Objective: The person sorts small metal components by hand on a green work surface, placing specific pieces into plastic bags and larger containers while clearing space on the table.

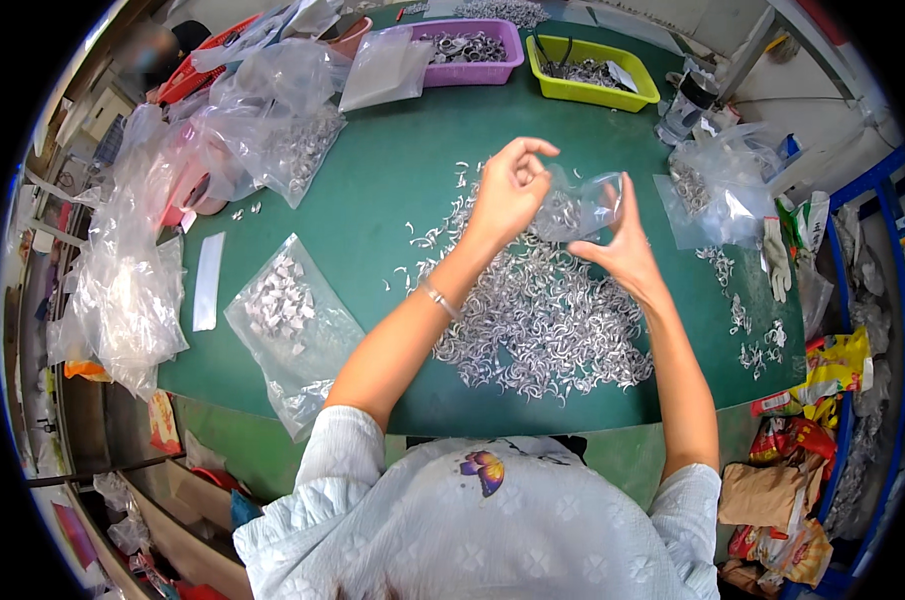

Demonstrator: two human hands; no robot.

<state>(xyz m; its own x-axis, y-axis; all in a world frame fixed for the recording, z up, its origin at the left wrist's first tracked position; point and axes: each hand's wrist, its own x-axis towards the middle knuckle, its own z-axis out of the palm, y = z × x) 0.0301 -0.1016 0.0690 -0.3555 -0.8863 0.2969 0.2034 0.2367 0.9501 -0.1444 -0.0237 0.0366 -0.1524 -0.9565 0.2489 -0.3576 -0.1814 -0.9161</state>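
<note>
A small clear plastic bag [584,208] with silvery curved pieces in its lower part is held up over the work table. My right hand [627,245] grips it from the right, thumb and fingers spread around its mouth. Beside the bag's left edge, my left hand [512,195] has its fingers curled in; what they pinch is hidden. Below both hands spreads a large heap of small silver crescent-shaped metal pieces [542,330]. To the left of my left forearm lies a flat clear bag [317,360] with pale angular pieces [279,298] inside.
A purple bin [472,72] and a yellow-green bin [597,92] of metal parts stand at the table's far edge. Plastic bags [132,270] crowd the left side. On the right are a filled bag [717,190], a glove [775,258] and small clusters of pieces [762,350].
</note>
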